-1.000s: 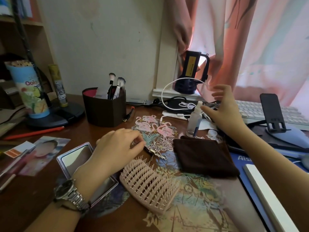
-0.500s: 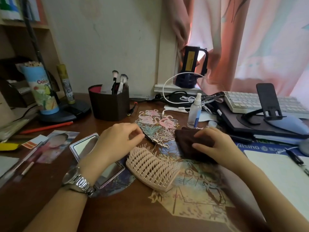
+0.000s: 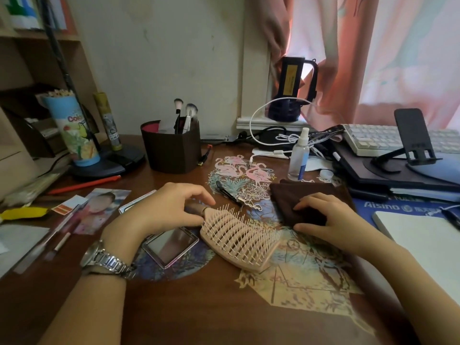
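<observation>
Left to right across the wooden desk (image 3: pixel 194 307), middle region, nearer the front edge than the back.

My left hand (image 3: pixel 164 212) arches over the handle end of the peach plastic vented hairbrush (image 3: pixel 239 241), fingers curled round the handle; the bristles point up and the head angles toward the front edge. The small rectangular silver-framed mirror (image 3: pixel 171 246) lies flat just beside my wrist and touches the brush's left side. To do this well: close fully on the handle before lifting, then raise it straight up so the head clears the mirror without dragging it.

The black metal hair clip (image 3: pixel 229 192) lies loose behind the brush, on the flamingo paper cut-out (image 3: pixel 249 173).

The dark brown folded cloth (image 3: pixel 296 195) sits right of the clip. My right hand (image 3: pixel 323 220) pinches its near edge, bent fingers on top and thumb against the front fold.

Change from half a second ago: the left hand has left the clip and come down to the brush handle. The right hand stays on the cloth.
</observation>
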Demonstrator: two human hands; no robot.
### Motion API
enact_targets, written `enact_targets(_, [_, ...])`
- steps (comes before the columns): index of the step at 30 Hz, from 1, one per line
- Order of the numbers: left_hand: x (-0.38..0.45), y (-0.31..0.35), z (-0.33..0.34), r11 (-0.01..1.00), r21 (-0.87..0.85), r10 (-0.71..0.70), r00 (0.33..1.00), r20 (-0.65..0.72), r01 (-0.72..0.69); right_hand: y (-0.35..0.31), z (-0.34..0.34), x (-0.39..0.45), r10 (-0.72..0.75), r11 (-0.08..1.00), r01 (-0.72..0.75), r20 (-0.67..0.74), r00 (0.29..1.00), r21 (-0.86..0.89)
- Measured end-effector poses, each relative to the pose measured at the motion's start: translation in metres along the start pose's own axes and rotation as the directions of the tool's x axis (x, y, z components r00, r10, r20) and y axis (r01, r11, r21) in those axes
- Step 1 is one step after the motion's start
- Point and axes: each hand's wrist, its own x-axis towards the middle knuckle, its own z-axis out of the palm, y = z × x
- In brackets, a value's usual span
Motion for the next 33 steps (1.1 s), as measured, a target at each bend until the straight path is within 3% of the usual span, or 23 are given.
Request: enact_targets(33, [0.011,0.021,0.029,0.976,0.038,0.216,0.976,0.015,-0.216,0.003,-0.006,-0.002,-0.019,1.000,0.018,0.037,0.999,0.017])
